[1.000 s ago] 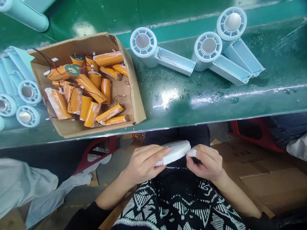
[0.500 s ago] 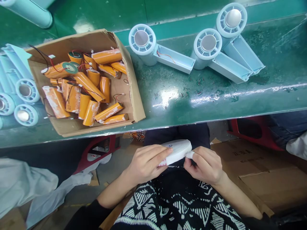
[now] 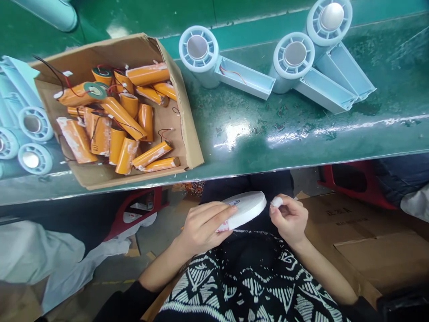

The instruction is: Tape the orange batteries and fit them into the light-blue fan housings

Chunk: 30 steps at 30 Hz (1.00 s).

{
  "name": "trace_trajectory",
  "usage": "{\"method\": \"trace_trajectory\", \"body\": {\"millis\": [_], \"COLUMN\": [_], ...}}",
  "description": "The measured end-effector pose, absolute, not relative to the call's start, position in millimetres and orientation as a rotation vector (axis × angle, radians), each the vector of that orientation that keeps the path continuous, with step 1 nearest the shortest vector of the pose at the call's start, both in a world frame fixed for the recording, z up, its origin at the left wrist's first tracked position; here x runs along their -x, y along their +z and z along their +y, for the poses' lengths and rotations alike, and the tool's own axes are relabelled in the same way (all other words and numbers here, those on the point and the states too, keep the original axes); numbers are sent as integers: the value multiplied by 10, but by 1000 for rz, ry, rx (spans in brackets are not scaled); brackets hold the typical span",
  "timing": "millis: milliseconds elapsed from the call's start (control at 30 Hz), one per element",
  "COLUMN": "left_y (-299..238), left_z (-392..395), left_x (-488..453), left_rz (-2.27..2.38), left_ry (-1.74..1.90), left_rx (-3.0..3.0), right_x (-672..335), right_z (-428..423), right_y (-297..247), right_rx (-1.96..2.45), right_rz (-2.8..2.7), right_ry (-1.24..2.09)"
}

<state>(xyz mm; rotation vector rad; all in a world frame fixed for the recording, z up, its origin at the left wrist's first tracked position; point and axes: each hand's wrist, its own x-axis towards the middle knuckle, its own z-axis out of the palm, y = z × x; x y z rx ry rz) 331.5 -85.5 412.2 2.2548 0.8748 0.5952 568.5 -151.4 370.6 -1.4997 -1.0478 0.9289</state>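
My left hand grips a flat white roll of foam tape over my lap, below the table edge. My right hand is just to the right of the roll, its fingertips pinched on a small white piece of tape held clear of the roll. On the green table above, a cardboard box holds several orange cylindrical batteries with red and black wires.
Three pale blue fan housings with open handles lie on the green table. More pale blue housings sit at the left edge. Flat cardboard lies on the floor to my right, white plastic sheeting to my left.
My right hand has pulled away from the roll to the right and upward, with a small white piece of tape now pinched in its fingertips. The left hand still holds the roll.
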Motion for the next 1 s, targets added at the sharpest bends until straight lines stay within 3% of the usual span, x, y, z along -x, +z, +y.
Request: {"method": "trace_trajectory", "body": {"millis": [500,767,1000], "left_y": [4133,4145,4141], "left_z": [-950,-935,-923], "left_x": [-3326,-3346,-3375], "left_rz": [813,787,762], "left_ry": [592,568,575], "left_rx": [-2335,-2345,-2341], "right_x": [-5829,-5802,-5763], "right_z": [-1513,-1488,-1530], "right_y": [3982,3990,3915], "right_rx": [1345,1398,1439], "right_rz": [-1817,-1748,-1463], "right_ry": [653,682,963]}}
